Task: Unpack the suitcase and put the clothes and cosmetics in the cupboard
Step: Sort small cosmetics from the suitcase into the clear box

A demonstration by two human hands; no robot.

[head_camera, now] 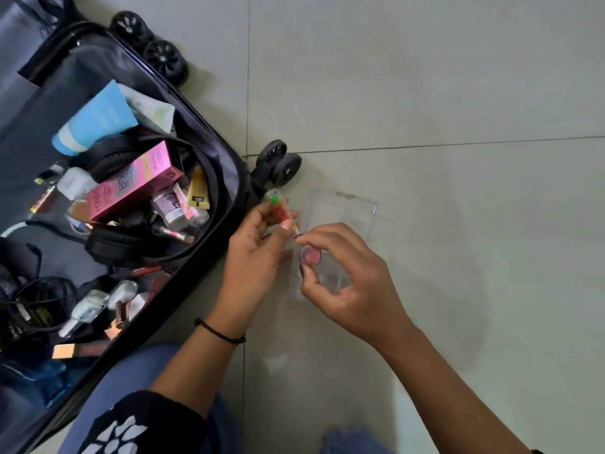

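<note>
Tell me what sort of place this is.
Probably the floor of a home or hotel room: a pale tiled floor, an open black wheeled suitcase strewn with cosmetics, and a clear plastic box set on the tiles.

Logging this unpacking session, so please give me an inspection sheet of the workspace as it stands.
Surface: pale tiled floor.
Job's things: open suitcase holding a black pouch, pink box, blue tube and loose cosmetics.
Clutter: clear tray on the floor beside the suitcase.
Hands: left hand grips a red tube; right hand pinches a pink round item.
Cables: black cords coiled inside the suitcase.
Surroundings: nothing seen.
</note>
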